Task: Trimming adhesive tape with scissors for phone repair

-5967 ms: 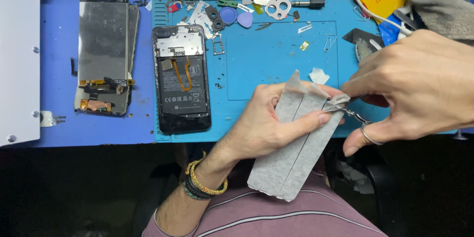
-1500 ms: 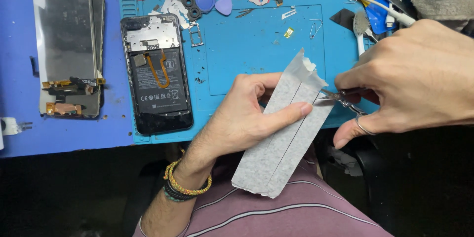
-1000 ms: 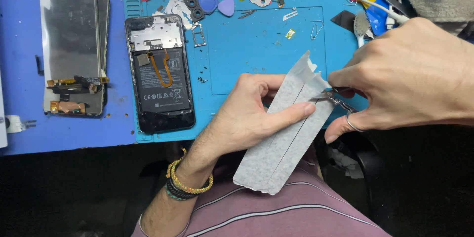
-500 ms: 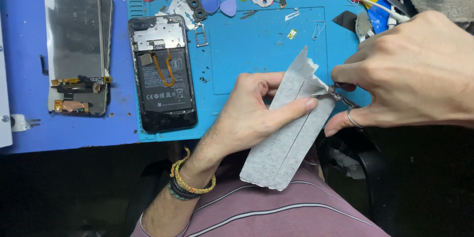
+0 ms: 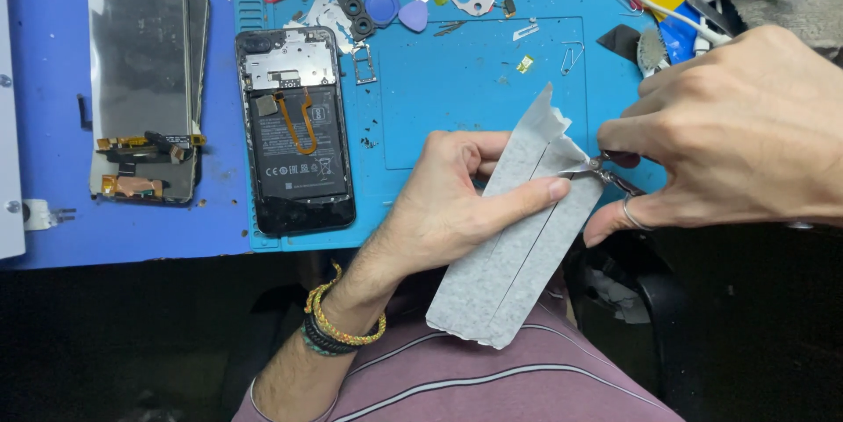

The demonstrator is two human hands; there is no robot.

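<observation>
Grey adhesive sheet (image 5: 518, 238) is lying slanted across the near edge of the worktop (image 5: 457, 79), its lower end hanging over the person's striped shirt (image 5: 492, 382). The left hand (image 5: 448, 202) is pinching it, thumb lying along the top face and the other fingers curled behind. The right hand (image 5: 738, 137) is pressed together around slim metal tweezers (image 5: 606, 173), whose tips are meeting the sheet's torn upper right corner, where a pale layer is lifting.

Judging from this, the thin layer could rip instead of peeling cleanly if the tweezers are pulling at too steep an angle, and the sheet could slide out of the left hand since only the thumb is bracing it from above. The sharp tips could also be poking through the backing.

Far left, an opened phone (image 5: 294, 128) with an orange flex cable is lying face down on the blue mat, and just beyond it a detached screen panel (image 5: 145, 88) is resting on the darker blue surface. Picks, a razor blade and small parts are scattered along the far edge.

Compared with six seconds ago, the sheet is sitting much the same way, but the tweezers are now biting nearer the corner, and the camera is showing the phone and panel shifted slightly rightward.
</observation>
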